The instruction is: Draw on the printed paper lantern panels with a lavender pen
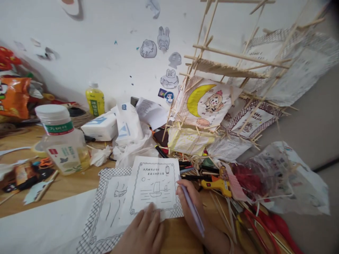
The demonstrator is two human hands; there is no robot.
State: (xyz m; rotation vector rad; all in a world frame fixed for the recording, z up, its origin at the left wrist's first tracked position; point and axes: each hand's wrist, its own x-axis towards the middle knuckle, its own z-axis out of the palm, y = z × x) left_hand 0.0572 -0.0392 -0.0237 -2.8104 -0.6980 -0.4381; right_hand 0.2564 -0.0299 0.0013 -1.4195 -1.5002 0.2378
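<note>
A white sheet with a line drawing (pixel 148 176) lies in front of me; it shows sailing boats, a sun, a lantern, Chinese writing and a wavy border. My left hand (pixel 145 227) rests flat on its lower edge, fingers stretched out. At the sheet's right edge my right hand (pixel 192 204) grips a light purple pen (pixel 191 208), whose tip end is by the border and partly hidden by the fingers. Partly under this sheet lies a larger drawing (pixel 106 211) with a cross-hatched border.
A wooden stick frame (pixel 241 56) with painted panels stands at the back right. Near my right hand lie a yellow glue gun (pixel 215 186) and red-handled tools (pixel 272 222). A large bottle (pixel 63 148), a tissue pack (pixel 100 126) and a yellow drink bottle (pixel 94 100) stand left.
</note>
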